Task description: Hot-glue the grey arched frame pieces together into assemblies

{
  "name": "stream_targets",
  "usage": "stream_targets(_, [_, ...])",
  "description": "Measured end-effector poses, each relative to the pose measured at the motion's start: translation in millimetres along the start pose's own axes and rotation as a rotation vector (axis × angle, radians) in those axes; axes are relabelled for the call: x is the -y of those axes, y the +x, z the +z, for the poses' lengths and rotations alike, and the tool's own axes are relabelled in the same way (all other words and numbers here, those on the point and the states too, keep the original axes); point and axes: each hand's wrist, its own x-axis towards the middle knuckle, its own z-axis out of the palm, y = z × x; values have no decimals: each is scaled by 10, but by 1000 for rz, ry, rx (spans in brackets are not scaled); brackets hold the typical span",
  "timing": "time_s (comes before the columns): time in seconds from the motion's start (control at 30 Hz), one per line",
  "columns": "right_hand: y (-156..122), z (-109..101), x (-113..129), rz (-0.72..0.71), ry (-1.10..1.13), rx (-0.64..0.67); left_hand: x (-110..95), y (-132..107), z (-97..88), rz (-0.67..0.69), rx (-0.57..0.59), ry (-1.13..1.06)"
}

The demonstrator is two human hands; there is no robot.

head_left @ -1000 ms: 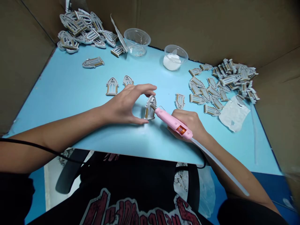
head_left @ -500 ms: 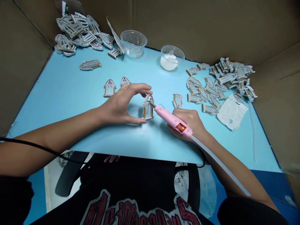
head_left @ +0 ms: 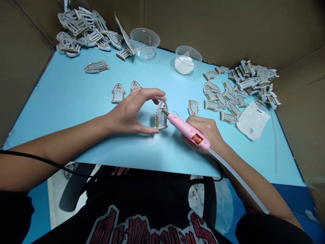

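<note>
Between the thumb and fingers of my left hand (head_left: 134,110) is a small arched window ornament (head_left: 161,117), white and grey with gold sides, gripped at its top and bottom ends. My right hand (head_left: 203,132) is wrapped round a pink hot glue gun (head_left: 186,129) with a clear glue stick (head_left: 238,179) running out of its back. The gun's metal nozzle meets the upper part of the ornament, or nearly so. Behind my left hand lie two like ornaments, one whole in view (head_left: 118,93), the other (head_left: 135,85) partly covered by the hand. Another ornament (head_left: 193,107) lies just beyond my right hand.
A heap of ornaments (head_left: 83,30) fills the back left corner, another heap (head_left: 254,79) the right. Two clear plastic tubs stand at the back, one (head_left: 145,40) with scraps, one holding white material (head_left: 184,65). A crumpled white sheet (head_left: 253,120) lies right; a black cable (head_left: 33,156) crosses my left forearm.
Both hands, the ornament and the glue gun keep almost the same pose. The view has shifted very slightly.
</note>
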Motion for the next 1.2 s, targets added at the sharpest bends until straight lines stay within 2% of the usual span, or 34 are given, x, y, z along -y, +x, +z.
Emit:
stream_targets(0.13, [16, -12, 27, -7, 23, -39, 47, 7, -5, 44, -33, -11])
stream_targets(0.33, [17, -8, 39, -43, 10, -62, -9, 1, -14, -16, -21, 41])
stream_targets(0.6, [7, -8, 14, 12, -9, -14, -56, -2, -35, -80, -7, 88])
stream_targets(0.83, [6, -9, 15, 1, -39, -15, -57, 0, -49, 28, -20, 139])
stream_targets(1.0, [8, 3, 6, -13, -17, -23, -48, 10, -53, 6, -3, 140])
stream_targets(1.13, [12, 8, 19, 1, 4, -41, -63, 11, -58, -90, 8, 128])
stream_targets(1.2, [13, 13, 23, -1, 12, -43, -55, 6, -52, -59, -17, 119])
